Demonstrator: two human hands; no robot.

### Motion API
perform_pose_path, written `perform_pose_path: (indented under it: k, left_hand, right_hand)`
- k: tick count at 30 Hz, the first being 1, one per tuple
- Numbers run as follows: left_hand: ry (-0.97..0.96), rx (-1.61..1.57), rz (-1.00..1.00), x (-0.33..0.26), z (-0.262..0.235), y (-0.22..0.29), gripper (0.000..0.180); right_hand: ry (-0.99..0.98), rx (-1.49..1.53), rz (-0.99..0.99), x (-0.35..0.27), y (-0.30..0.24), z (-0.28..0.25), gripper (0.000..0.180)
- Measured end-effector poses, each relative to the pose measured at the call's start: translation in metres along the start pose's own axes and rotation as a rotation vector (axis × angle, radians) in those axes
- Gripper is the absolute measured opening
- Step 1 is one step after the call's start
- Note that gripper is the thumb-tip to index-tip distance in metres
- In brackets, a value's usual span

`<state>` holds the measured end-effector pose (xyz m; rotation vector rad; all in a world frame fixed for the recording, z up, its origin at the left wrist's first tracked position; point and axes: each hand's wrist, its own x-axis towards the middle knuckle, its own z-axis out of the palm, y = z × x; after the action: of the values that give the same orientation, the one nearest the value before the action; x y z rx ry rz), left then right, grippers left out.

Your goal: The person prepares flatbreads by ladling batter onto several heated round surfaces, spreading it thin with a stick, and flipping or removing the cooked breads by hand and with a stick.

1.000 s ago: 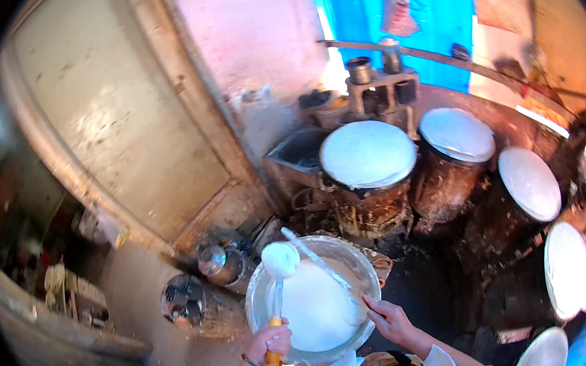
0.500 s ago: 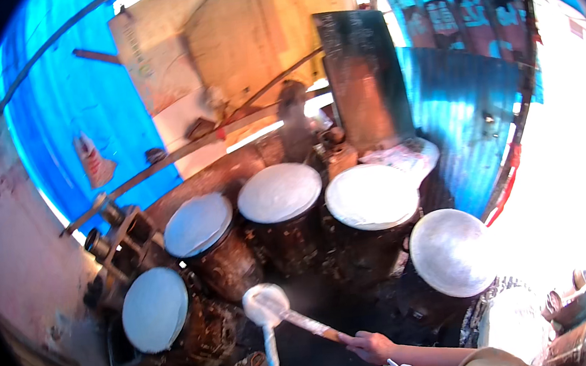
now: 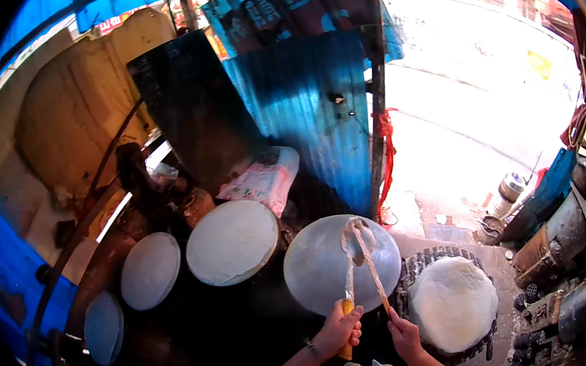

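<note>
My left hand (image 3: 338,330) is closed round the yellow handle of a ladle (image 3: 349,277), whose shaft and bowl are coated in white. My right hand (image 3: 404,335) grips a slim wooden stick (image 3: 376,278), also smeared white, its far end resting at or over the ladle's bowl. Whether the stick has a head there I cannot tell. Both tools are held above a bare grey round griddle (image 3: 309,267). To its right, a thick white round of flat sheets or dough (image 3: 455,302) lies on a dark slatted mat (image 3: 486,268).
Left of the bare griddle stand several round griddles covered in white, the nearest one (image 3: 231,243) beside a pink-and-white cloth bag (image 3: 264,182). A dark board (image 3: 192,108) leans behind. Blue corrugated sheeting (image 3: 307,110) ends at a post (image 3: 379,102). Metal drums (image 3: 580,296) stand far right.
My view has swung right. Both hands have moved from in front of the covered griddles to the bare one, carrying the ladle and stick raised together.
</note>
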<state>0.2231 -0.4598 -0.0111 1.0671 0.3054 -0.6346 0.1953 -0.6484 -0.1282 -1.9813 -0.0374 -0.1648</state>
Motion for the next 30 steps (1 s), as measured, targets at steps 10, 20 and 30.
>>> perform_pose_path:
  k: [10, 20, 30]
  left_hand:
    - [0.240, 0.695, 0.312, 0.192, -0.026, -0.044, 0.046]
    - [0.547, 1.023, 0.536, 0.208, -0.076, -0.009, 0.039]
    - [0.641, 0.688, 0.194, 0.160, -0.101, 0.021, 0.046]
  right_hand:
    - [0.107, -0.088, 0.182, 0.060, 0.118, 0.048, 0.036]
    - [0.202, 0.574, 0.294, 0.081, 0.121, 0.087, 0.022]
    - [0.085, 0.682, 0.550, 0.110, 0.098, 0.107, 0.020]
